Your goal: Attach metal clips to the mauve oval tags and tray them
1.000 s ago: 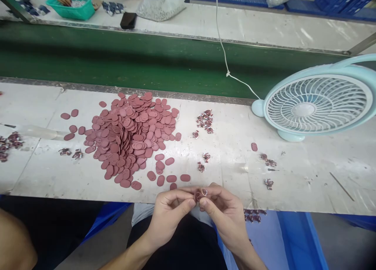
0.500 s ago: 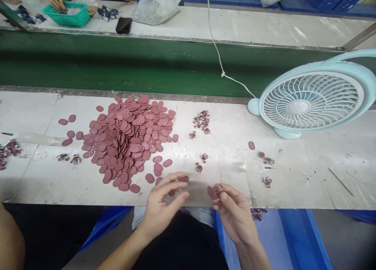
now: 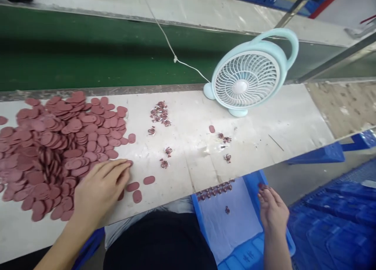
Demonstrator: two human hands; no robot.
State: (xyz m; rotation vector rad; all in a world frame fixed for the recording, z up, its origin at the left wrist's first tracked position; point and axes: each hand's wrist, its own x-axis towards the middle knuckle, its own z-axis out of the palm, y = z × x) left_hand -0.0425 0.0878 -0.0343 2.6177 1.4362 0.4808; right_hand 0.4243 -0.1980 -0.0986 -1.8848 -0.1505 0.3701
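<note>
My left hand (image 3: 101, 185) rests at the right edge of a large pile of reddish oval discs (image 3: 55, 144), its fingers pinched around one disc (image 3: 129, 163). Several loose discs (image 3: 149, 180) lie beside it on the white table. Over the right side of a blue tray (image 3: 255, 180) my right hand (image 3: 273, 207) holds a small dark red piece (image 3: 262, 187) between its fingertips. Inside the tray, a row of small dark red pieces (image 3: 216, 190) lines the back edge of a white sheet (image 3: 232, 227), with a single piece (image 3: 227, 210) lower down.
A light blue fan (image 3: 241, 86) stands at the table's back, its white cord running up and left. Small clusters of dark red pieces (image 3: 160, 113) lie mid-table. A thin stick (image 3: 276, 142) is farther right. Stacked blue trays (image 3: 340, 215) are at the lower right.
The view has swung right. My right hand has moved from the table edge to over the blue tray with its piece. My left hand has moved left to the disc pile.
</note>
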